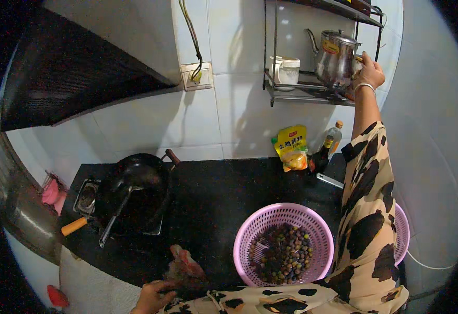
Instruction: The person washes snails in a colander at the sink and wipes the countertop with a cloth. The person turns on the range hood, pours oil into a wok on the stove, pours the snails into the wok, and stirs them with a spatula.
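Note:
At the upper right, my right hand is closed around the handle of a stainless steel kettle on the middle level of a black metal wall rack. A white lidded jug stands left of the kettle. Low in the picture, my left hand is by the counter's front edge, touching or just beside a crumpled reddish-grey cloth; whether it grips the cloth is unclear. A pink plastic colander holding small dark round fruit stands between my arms.
A black wok with a metal ladle sits on the stove at left, under a dark range hood. A yellow food pouch, bottles and a wall socket are along the wall. Another pink basket is partly behind my right sleeve.

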Available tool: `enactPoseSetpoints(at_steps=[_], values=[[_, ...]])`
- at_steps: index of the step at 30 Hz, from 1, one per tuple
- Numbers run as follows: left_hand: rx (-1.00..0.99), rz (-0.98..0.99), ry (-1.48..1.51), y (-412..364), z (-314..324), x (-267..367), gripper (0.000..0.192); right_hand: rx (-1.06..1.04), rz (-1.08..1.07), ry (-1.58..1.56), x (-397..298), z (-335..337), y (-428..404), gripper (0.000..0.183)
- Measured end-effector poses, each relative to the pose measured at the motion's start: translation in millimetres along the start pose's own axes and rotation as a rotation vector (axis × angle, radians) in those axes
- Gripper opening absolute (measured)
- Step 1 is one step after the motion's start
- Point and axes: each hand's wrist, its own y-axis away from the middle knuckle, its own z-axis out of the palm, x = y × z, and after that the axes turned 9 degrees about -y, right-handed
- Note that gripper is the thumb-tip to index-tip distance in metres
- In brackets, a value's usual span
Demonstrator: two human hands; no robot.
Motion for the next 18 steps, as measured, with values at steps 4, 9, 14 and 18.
enactPoseSetpoints(at_steps=[4,9,14,18], values=[[-0.048,-0.195,0.271,3,5,4,0.023,-0.071,0.143,-0.260,-7,13,16,0.024],[-0.037,-0.005,0.035,1,5,9,0.022,-0.104,0.144,-0.183,8,10,5,0.023],[-0.021,-0.099,0.412,-1,27,-26,0.024,-0.085,0.084,0.025,25,8,11,0.026],[-0.073,0.050,-0.073,-5,14,-13,0.029,-0.130,0.049,0.060,35,-2,18,0.023]])
